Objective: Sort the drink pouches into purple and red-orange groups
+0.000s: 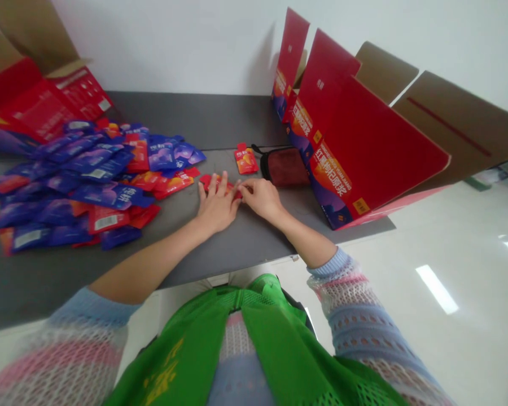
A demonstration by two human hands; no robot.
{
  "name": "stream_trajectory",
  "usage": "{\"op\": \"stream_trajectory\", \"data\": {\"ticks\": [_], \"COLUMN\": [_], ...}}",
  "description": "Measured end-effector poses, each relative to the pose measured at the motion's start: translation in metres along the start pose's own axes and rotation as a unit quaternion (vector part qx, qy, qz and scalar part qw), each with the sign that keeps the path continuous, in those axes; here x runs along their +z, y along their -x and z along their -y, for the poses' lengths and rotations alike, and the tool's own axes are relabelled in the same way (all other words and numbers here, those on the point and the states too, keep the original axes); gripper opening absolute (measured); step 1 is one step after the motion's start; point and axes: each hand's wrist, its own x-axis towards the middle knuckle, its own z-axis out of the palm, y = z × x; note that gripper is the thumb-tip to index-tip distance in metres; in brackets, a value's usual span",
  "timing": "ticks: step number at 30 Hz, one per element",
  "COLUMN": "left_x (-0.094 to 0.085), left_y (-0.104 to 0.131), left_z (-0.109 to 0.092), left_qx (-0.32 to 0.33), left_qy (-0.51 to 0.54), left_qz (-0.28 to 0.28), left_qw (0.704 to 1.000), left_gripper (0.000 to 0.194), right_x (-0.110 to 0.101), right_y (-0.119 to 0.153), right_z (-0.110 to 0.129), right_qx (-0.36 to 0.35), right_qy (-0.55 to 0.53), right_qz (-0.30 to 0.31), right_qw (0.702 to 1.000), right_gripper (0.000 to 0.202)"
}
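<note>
Hands of one person, seen from above, meet over a grey tabletop (232, 260). A small, flat red foil pouch with orange print (207, 181) lies on the table beneath the left hand (217, 207). That hand is palm down with fingers spread, gripping nothing; it rests across the pouch, probably to keep the slippery packet flat and stop it sliding. The right hand (260, 198) is curled, thumb and forefinger brought together beside the left fingertips, where a bit of red shows. Whether they pinch the pouch's edge I cannot tell, as the fingers cover it; the bent fingers suggest fine work at that end.

Just beyond the right hand, a second red-and-orange pouch with a short neck (246, 160) lies alone, printed face up, apart from the rest. Beside it, a dark maroon fabric zip case with a black loop (285, 167) sits against tall red cardboard boxes with purple-and-orange print (355, 141). Their flaps stand up, brown inside, which likely keeps the tops accessible.

To the left, a loose, overlapping heap of shiny blue and red pouches (105, 160) spreads before another open red carton with brown flaps (38, 104), seemingly heaped there to be within easy reach of the left arm.
</note>
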Motion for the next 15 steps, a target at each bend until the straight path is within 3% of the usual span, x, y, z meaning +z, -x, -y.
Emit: {"op": "stream_trajectory", "data": {"ticks": [4, 8, 11, 15], "left_x": [0.009, 0.006, 0.004, 0.008], "left_y": [-0.015, -0.025, -0.02, -0.011], "left_z": [0.018, 0.036, 0.04, 0.039], "left_qx": [0.052, 0.079, 0.113, 0.079], "left_qy": [-0.006, 0.017, 0.037, 0.064], "left_qz": [0.098, 0.142, 0.098, -0.008], "left_qw": [0.994, 0.987, 0.988, 0.995], "left_gripper": [0.056, 0.062, 0.075, 0.122], "right_x": [0.005, 0.008, 0.008, 0.014], "right_y": [0.003, -0.003, -0.01, -0.015], "right_z": [0.002, -0.004, -0.011, -0.017], "right_qx": [-0.003, 0.009, 0.016, 0.042], "right_qy": [-0.005, -0.022, -0.026, 0.017], "right_qz": [-0.021, -0.061, -0.09, -0.08], "right_qw": [1.0, 0.998, 0.995, 0.996], "right_gripper": [0.028, 0.029, 0.03, 0.031]}}
